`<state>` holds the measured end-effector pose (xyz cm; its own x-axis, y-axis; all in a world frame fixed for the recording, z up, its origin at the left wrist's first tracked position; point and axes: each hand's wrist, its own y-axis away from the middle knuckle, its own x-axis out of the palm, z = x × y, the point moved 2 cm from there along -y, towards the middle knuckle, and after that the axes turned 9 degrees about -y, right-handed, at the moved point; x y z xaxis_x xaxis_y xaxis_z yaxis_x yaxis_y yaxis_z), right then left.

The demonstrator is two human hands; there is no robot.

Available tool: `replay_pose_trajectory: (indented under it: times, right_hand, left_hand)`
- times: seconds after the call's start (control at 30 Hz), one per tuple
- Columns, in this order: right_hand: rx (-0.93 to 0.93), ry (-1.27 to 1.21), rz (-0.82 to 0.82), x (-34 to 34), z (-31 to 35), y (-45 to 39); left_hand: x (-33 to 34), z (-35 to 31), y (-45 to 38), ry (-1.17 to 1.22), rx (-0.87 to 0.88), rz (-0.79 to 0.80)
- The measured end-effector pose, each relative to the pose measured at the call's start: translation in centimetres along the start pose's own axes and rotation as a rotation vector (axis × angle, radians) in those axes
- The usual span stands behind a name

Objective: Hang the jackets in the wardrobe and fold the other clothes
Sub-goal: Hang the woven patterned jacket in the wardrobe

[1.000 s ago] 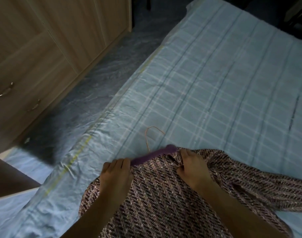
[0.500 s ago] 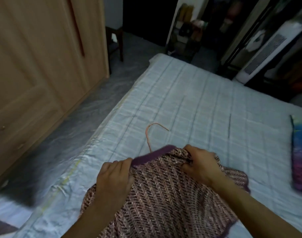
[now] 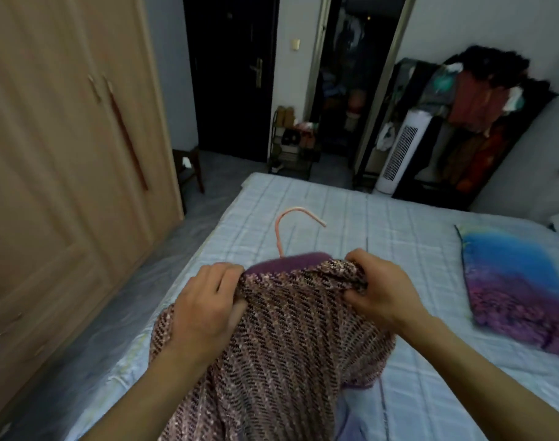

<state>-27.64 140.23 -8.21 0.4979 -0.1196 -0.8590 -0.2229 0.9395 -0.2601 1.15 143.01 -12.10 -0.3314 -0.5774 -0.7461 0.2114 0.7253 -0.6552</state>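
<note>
Head view, the only one: the person stands at the near left corner of the bed (image 3: 399,224), holding a pink-and-dark tweed jacket (image 3: 287,338) up off the sheet. The left hand (image 3: 205,307) has its fingers curled over the jacket's left shoulder, and the right hand (image 3: 380,291) pinches the fabric at the right shoulder between thumb and fingers. A purple collar band (image 3: 290,261) shows between the hands, and the pink hanger (image 3: 290,224) pokes its hook up out of it, pointing away from the person. I'd say the shoulders are gripped this way to seat the cloth squarely on the hanger's arms, which are hidden inside the garment, so I cannot tell how well it sits. The rest of the jacket droops towards the person and over the bed's near edge.

The wardrobe (image 3: 65,186) stands along the left, across a strip of floor, its doors shut; one will have to be opened before the hook can go on a rail. Near the bed's right edge lies a blue-and-purple garment (image 3: 510,281), flat and untouched, probably one for folding later. A crowded clothes rack (image 3: 481,116) stands beyond the far edge.
</note>
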Motion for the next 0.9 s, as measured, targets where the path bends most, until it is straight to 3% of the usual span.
replay_pose_trajectory:
  times: [0.33, 0.47, 0.63, 0.7, 0.83, 0.9]
  right_hand:
    - [-0.109, -0.110, -0.291, -9.0, 3.3, 5.5]
    - [-0.098, -0.158, -0.222, -10.2, 3.3, 6.9]
    - [-0.123, -0.233, -0.008, -11.0, 3.3, 7.3]
    - [-0.094, -0.392, 0.001, -11.7, 3.4, 7.4]
    - [-0.146, -0.870, -0.144, -13.4, 4.7, 6.6]
    - [-0.194, -0.920, -0.180, -14.0, 5.6, 6.1]
  left_hand:
    - [-9.4, -5.1, -4.6, -0.038, 0.267, -0.274]
    - [-10.6, -6.5, -4.6, -0.048, 0.312, -0.298]
    - [-10.5, -7.0, -3.8, -0.068, 0.306, -0.322]
    - [-10.4, -7.1, -3.3, -0.074, 0.317, -0.320]
    - [-10.0, -7.1, -2.5, -0.069, 0.324, -0.315]
    - [-9.7, -7.1, -2.2, -0.064, 0.317, -0.299]
